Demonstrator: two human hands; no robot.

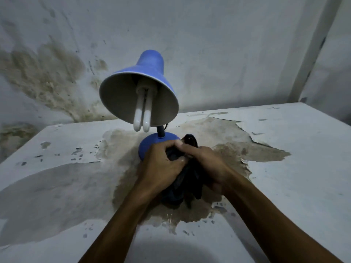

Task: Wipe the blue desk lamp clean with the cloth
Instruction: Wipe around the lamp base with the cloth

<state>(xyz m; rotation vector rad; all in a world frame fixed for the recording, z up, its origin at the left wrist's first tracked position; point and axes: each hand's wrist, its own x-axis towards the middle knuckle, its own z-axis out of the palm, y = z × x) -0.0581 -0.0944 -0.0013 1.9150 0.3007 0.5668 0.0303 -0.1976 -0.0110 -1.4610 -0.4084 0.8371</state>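
The blue desk lamp (pixel 152 67) stands on the table, its shade tilted toward me with a white tube bulb (pixel 142 111) hanging out. Its round blue base (pixel 152 143) sits just behind my hands. A dark cloth (pixel 182 185) is bunched between both hands and hangs down to the tabletop. My left hand (pixel 159 164) grips the cloth from the left, in front of the base. My right hand (pixel 207 162) grips it from the right, fingers meeting the left hand's. A dark lump, cloth or plug, pokes up behind my right fingers; I cannot tell which.
The white table (pixel 284 177) has peeling paint and a large brown patch under the lamp. A stained wall (pixel 57 73) rises close behind, and a white post (pixel 313 44) stands at the back right. The table's far edge lies just behind the lamp.
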